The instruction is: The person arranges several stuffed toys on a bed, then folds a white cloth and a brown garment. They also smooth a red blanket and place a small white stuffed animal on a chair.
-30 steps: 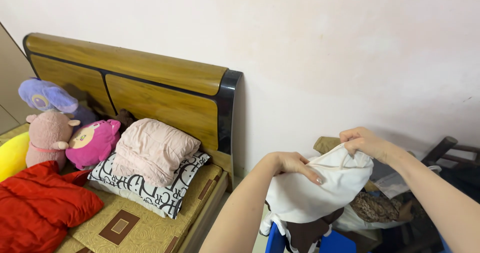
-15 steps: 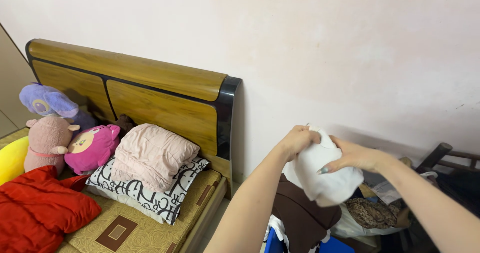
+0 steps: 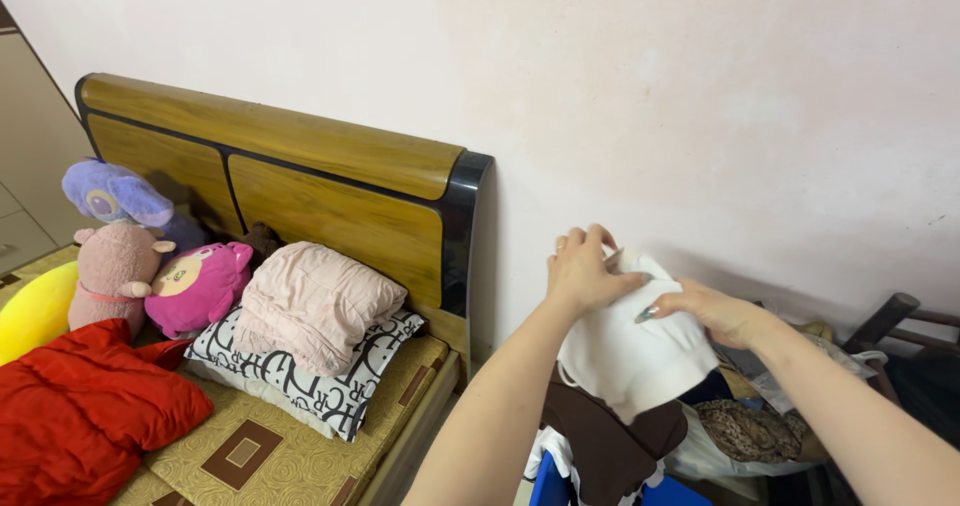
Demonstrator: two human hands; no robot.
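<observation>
White garment: a white garment (image 3: 632, 351) is held up in the air to the right of the bed (image 3: 300, 436), in front of the pale wall (image 3: 700, 96) and above a heap of clothes.
Left hand: the left hand (image 3: 582, 269) lies over the garment's upper left part, fingers spread and curled down onto the cloth, pinning a fold near the top.
Right hand: the right hand (image 3: 712, 311) grips the upper right edge, thumb and fingers closed on the cloth, the fingertips pointing toward the left hand.
Both hands: the 2 hands are close together, with the garment bunched between them and its lower part hanging free.
Below: a brown garment (image 3: 610, 446) hangs just under the white one, over something blue (image 3: 550, 486); a patterned cloth (image 3: 745, 428) lies to the right.
Step in hand: this looks like folding or gathering the garment, with the top drawn in and the bottom loose.
Next move calls for: a firm hold on the pinned fold while the hanging part is brought up, so the bundle does not slip open.
Bed: a wooden headboard (image 3: 280, 181), a pink folded blanket (image 3: 315, 306) on a black-and-white pillow (image 3: 310, 381), 3 soft toys (image 3: 190, 286) and a red quilt (image 3: 85, 416).
</observation>
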